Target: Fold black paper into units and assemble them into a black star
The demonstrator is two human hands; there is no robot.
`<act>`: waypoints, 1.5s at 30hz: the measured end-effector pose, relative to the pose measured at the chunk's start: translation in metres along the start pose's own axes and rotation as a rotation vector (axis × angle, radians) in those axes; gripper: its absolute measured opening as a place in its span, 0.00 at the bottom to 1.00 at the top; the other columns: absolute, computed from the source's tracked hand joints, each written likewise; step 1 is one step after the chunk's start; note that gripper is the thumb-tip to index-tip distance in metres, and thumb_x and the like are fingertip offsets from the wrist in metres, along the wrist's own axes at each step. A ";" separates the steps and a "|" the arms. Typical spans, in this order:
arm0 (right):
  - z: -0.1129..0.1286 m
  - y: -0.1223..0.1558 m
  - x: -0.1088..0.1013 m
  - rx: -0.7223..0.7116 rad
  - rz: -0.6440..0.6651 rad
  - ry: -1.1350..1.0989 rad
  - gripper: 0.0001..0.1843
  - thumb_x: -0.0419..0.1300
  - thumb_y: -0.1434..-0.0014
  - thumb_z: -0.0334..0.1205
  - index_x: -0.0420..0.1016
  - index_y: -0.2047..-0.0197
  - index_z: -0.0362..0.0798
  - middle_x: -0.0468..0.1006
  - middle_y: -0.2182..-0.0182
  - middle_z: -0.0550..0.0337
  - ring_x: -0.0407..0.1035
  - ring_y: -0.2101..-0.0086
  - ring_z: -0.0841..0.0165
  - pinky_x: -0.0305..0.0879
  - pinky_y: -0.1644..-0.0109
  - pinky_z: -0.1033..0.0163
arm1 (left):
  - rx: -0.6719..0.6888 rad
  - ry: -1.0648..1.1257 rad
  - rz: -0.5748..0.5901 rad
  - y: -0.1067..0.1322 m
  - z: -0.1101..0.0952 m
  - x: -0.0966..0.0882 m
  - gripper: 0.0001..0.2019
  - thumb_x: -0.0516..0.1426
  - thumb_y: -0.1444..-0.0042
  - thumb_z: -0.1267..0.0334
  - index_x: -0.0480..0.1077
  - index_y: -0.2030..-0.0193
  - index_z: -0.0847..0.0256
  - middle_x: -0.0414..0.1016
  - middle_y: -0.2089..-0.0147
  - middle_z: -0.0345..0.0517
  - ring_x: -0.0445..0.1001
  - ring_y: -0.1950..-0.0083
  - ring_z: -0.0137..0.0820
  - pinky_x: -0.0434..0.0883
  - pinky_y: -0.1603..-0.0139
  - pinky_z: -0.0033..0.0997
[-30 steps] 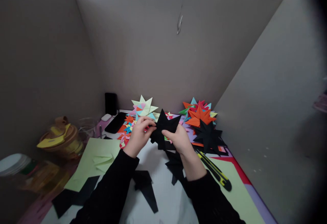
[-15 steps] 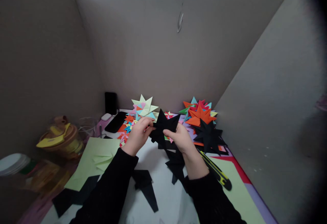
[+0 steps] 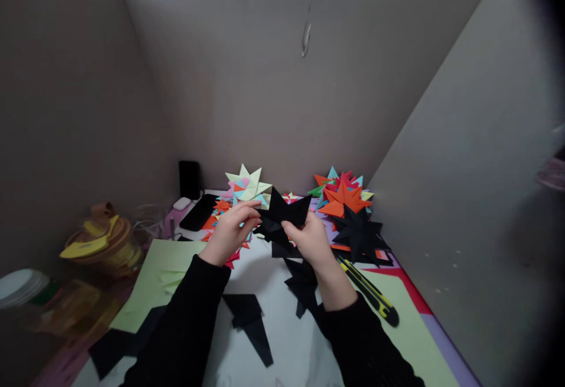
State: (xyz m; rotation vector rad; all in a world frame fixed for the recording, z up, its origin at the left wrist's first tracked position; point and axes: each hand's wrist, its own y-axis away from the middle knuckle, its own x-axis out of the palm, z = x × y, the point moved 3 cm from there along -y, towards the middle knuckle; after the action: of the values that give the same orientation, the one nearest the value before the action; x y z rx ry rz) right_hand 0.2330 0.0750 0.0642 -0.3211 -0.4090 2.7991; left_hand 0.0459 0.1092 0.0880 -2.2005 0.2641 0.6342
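Observation:
Between my hands, above the white tabletop, is a folded black paper star (image 3: 289, 210) with several points. My right hand (image 3: 311, 239) grips its right side, thumb across the front. My left hand (image 3: 233, 228) pinches a point on the star's left side, thumb and fingertips together. Below lie loose folded black paper pieces: one (image 3: 251, 322) in the middle and another (image 3: 302, 281) by my right wrist. A finished-looking black star (image 3: 359, 231) rests to the right of my right hand.
Colourful paper stars pile up at the back, including a pale green one (image 3: 249, 184) and an orange one (image 3: 345, 197). A yellow-black utility knife (image 3: 371, 293) lies on green paper at right. Left are a phone (image 3: 199, 212), green sheets (image 3: 152, 281) and a lidded tub (image 3: 103, 243). Grey panels (image 3: 265, 81) surround the table.
My left hand has shifted slightly left and down along the star's left side. The star has tilted a little in my right hand. The view has turned slightly.

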 end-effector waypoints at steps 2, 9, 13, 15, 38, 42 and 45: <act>0.001 0.000 -0.002 -0.002 0.007 -0.013 0.13 0.62 0.53 0.39 0.71 0.62 0.46 0.79 0.66 0.56 0.73 0.65 0.61 0.69 0.61 0.59 | 0.004 -0.010 -0.008 0.000 0.002 -0.001 0.05 0.55 0.43 0.65 0.73 0.63 0.57 0.75 0.51 0.52 0.74 0.52 0.37 0.70 0.52 0.37; -0.002 -0.001 -0.003 0.010 0.068 -0.025 0.13 0.62 0.53 0.38 0.70 0.62 0.45 0.78 0.67 0.56 0.73 0.66 0.61 0.69 0.63 0.59 | 0.097 -0.149 0.111 0.002 0.003 0.000 0.09 0.51 0.40 0.69 0.72 0.61 0.56 0.75 0.52 0.48 0.75 0.55 0.32 0.70 0.54 0.30; -0.003 -0.002 -0.004 -0.005 0.096 -0.040 0.14 0.62 0.53 0.37 0.70 0.61 0.44 0.78 0.66 0.56 0.72 0.65 0.61 0.69 0.61 0.59 | 0.178 -0.208 0.155 0.003 -0.002 0.002 0.12 0.50 0.41 0.72 0.70 0.55 0.56 0.74 0.50 0.48 0.74 0.53 0.33 0.70 0.54 0.30; -0.002 -0.003 -0.004 -0.016 0.111 -0.048 0.14 0.62 0.52 0.37 0.70 0.60 0.44 0.77 0.65 0.56 0.72 0.64 0.62 0.68 0.61 0.60 | 0.190 -0.246 0.187 0.003 -0.003 0.003 0.15 0.50 0.42 0.74 0.69 0.52 0.55 0.73 0.49 0.48 0.74 0.53 0.32 0.71 0.55 0.30; -0.001 -0.002 -0.002 0.012 0.178 -0.066 0.13 0.62 0.53 0.35 0.70 0.61 0.45 0.77 0.67 0.58 0.72 0.66 0.64 0.68 0.63 0.61 | -0.179 0.115 -0.061 0.000 -0.001 0.001 0.07 0.58 0.46 0.66 0.61 0.69 0.59 0.70 0.68 0.39 0.69 0.69 0.26 0.66 0.67 0.25; -0.002 -0.003 -0.001 0.029 0.155 -0.127 0.15 0.63 0.53 0.35 0.70 0.59 0.46 0.78 0.63 0.57 0.72 0.62 0.62 0.68 0.59 0.59 | -0.091 0.062 -0.123 0.001 -0.001 0.007 0.01 0.56 0.43 0.66 0.66 0.65 0.59 0.70 0.68 0.40 0.68 0.68 0.27 0.66 0.67 0.26; -0.003 -0.003 -0.001 0.041 0.156 -0.171 0.17 0.63 0.53 0.35 0.69 0.58 0.46 0.78 0.61 0.56 0.72 0.60 0.61 0.68 0.55 0.58 | 0.014 0.052 -0.035 -0.001 -0.005 0.006 0.06 0.53 0.40 0.68 0.71 0.60 0.58 0.72 0.64 0.43 0.70 0.63 0.28 0.67 0.63 0.28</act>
State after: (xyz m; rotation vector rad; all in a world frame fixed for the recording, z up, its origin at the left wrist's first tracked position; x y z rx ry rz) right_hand 0.2352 0.0786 0.0627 -0.1090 -0.3791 2.9950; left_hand 0.0533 0.1063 0.0877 -2.2051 0.2559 0.5552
